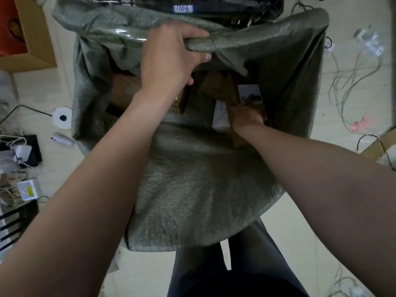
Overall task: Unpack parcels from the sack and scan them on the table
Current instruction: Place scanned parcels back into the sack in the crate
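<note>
The sack (192, 179) is held open at its rim, gripped by the left hand (169, 58), so that the parcel (249, 92) low inside it, clasped by the right hand (246, 114), can be lifted out.

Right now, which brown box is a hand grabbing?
The brown cardboard box with the white label, at the right of the green woven sack; the right hand grips only it.

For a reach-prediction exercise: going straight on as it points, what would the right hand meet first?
The right hand, deep in the sack, would first meet the brown parcel with the white label; it may already touch it, though depth is unclear.
</note>
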`<act>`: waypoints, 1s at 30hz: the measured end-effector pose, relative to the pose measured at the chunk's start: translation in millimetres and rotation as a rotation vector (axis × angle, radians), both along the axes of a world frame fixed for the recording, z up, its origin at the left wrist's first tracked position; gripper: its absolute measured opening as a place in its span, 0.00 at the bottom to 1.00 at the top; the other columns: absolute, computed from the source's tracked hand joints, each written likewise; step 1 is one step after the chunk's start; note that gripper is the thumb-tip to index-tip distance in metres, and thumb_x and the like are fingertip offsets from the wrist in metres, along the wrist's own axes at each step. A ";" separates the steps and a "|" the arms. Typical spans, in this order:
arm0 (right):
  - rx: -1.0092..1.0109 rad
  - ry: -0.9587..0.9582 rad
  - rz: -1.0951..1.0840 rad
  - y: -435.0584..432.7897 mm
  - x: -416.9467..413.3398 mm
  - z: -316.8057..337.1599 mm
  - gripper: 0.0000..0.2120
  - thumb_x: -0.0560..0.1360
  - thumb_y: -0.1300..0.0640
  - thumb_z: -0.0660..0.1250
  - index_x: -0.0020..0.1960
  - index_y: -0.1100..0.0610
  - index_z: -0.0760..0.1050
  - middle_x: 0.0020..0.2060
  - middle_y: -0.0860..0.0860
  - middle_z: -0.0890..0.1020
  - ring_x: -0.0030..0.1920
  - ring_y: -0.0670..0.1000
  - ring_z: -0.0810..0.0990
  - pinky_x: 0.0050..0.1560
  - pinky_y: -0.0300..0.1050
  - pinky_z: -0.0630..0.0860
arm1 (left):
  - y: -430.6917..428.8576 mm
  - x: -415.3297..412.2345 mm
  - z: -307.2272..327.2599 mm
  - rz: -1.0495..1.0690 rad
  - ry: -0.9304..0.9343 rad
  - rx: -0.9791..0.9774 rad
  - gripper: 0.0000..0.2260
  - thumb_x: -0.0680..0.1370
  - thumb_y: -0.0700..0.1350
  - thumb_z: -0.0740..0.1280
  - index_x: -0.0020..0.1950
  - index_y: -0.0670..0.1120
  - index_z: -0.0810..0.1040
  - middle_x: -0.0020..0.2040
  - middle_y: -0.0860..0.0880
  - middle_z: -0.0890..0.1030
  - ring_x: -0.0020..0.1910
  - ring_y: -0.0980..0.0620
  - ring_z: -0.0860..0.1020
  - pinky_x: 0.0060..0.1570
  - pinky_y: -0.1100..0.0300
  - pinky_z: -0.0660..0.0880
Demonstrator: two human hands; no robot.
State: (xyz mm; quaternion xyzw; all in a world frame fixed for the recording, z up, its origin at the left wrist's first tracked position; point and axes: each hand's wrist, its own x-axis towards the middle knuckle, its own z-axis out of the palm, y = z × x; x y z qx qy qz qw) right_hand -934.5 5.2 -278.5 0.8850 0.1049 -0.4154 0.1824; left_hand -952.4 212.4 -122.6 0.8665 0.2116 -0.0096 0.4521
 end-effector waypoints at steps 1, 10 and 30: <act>-0.011 0.002 -0.022 -1.4 0.3 -1.6 0.34 0.86 0.57 0.56 0.84 0.46 0.42 0.82 0.64 0.41 0.78 0.77 0.49 0.68 0.79 0.64 | 0.2 0.2 -1.9 0.000 -0.006 -0.001 0.18 0.74 0.54 0.78 0.63 0.58 0.84 0.43 0.63 0.80 0.23 0.60 0.80 0.22 0.70 0.71; -0.011 -0.025 -0.162 12.1 3.3 15.9 0.38 0.85 0.43 0.55 0.84 0.52 0.35 0.82 0.61 0.40 0.81 0.69 0.44 0.74 0.75 0.58 | 0.3 4.2 -1.5 -0.005 0.031 -0.008 0.17 0.75 0.54 0.77 0.64 0.58 0.83 0.38 0.62 0.80 0.24 0.59 0.80 0.22 0.70 0.69; 0.601 0.317 -0.297 -27.9 61.5 205.8 0.06 0.77 0.54 0.72 0.54 0.50 0.83 0.43 0.52 0.87 0.31 0.50 0.84 0.27 0.41 0.78 | -33.4 6.2 74.4 -0.054 0.256 -0.002 0.26 0.80 0.41 0.69 0.77 0.51 0.67 0.69 0.50 0.76 0.50 0.51 0.84 0.48 0.50 0.84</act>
